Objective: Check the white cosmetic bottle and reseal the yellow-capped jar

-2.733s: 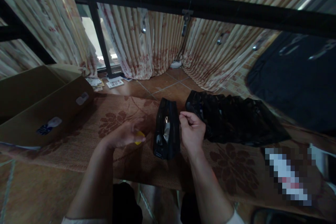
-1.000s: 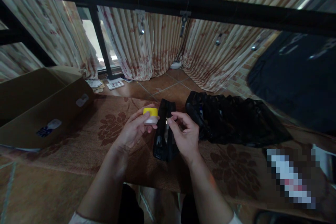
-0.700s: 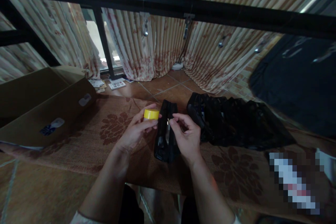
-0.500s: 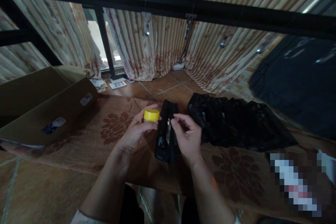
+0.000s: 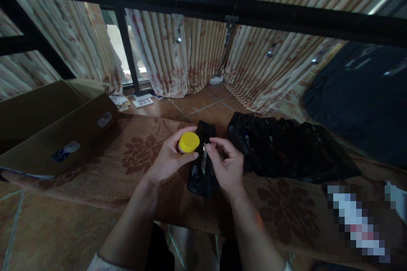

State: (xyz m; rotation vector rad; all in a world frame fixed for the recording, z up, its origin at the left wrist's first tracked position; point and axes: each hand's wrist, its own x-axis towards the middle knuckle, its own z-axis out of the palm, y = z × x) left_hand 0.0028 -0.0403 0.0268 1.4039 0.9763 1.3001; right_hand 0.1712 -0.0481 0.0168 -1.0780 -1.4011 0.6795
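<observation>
My left hand [image 5: 170, 152] is closed around a small round jar with a yellow lid [image 5: 188, 142]. The jar is tilted, so its lid top faces me, and the fingers hide most of its body. Just right of the jar, a black pouch [image 5: 197, 173] stands with its top parted and something shiny showing in the gap. My right hand [image 5: 227, 161] has thumb and forefinger pinched at the pouch's right edge, its other fingers curled. The jar is beside the opening, above the pouch's left side.
Several more black pouches [image 5: 286, 148] stand in a row at the right. An open cardboard box [image 5: 85, 131] is at the left. A brown flowered cloth [image 5: 133, 190] lies under everything. A dark rail [image 5: 203, 6] crosses in front of curtains [image 5: 159, 51].
My left hand has moved slightly right with the jar and tipped it, so more of the lid's top shows. My right hand has stayed at the pouch edge.
</observation>
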